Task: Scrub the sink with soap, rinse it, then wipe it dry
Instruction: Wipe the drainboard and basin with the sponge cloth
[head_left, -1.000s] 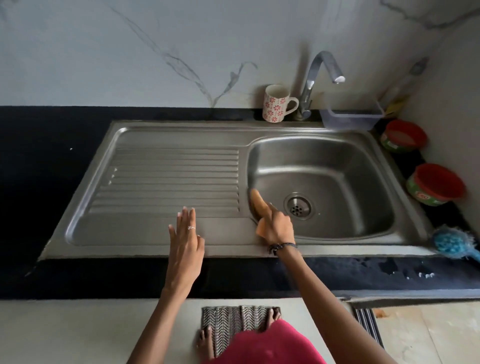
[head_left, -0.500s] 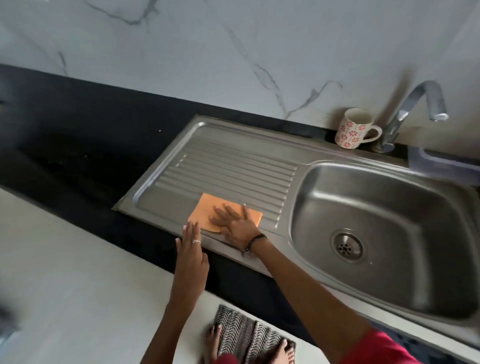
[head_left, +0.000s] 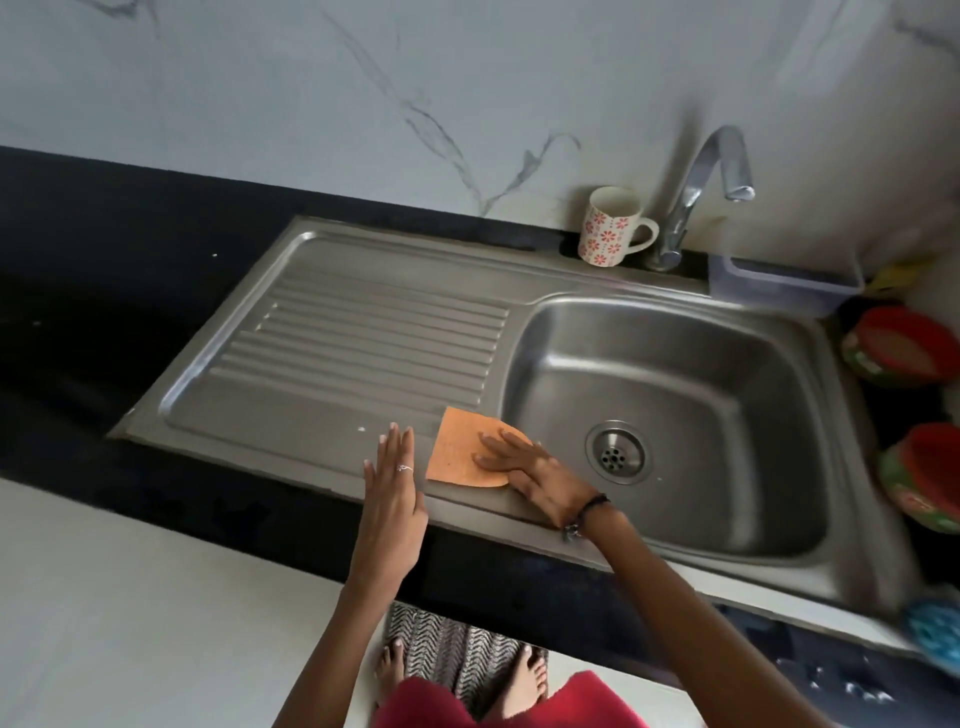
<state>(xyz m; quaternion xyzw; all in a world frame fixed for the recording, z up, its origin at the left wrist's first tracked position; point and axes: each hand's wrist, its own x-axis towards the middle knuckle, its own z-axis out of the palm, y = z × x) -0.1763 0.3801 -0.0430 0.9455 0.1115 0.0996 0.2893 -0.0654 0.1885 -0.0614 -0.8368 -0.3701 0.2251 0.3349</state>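
Observation:
A stainless steel sink (head_left: 670, 317) with a ribbed drainboard (head_left: 374, 332) on its left is set into a black counter. An orange cloth (head_left: 457, 452) lies flat on the sink's front ledge, between drainboard and basin. My right hand (head_left: 530, 473) presses on the cloth's right part with straight fingers. To the cloth's left, my left hand (head_left: 389, 493) lies flat with straight fingers over the front rim and holds nothing. The drain (head_left: 615, 452) sits in the basin floor. The faucet (head_left: 696, 197) stands behind the basin.
A flowered mug (head_left: 610, 226) stands left of the faucet. A clear plastic box (head_left: 779, 286) sits at the sink's back right corner. Two red-lidded tubs (head_left: 898, 345) (head_left: 924, 475) and a blue scrubber (head_left: 935, 631) line the right side. A striped mat (head_left: 457, 649) lies underfoot.
My right hand brought the cloth out of the basin onto the drainboard, then slid it right to the ledge beside the basin. My left hand stayed at the front rim. The camera swung.

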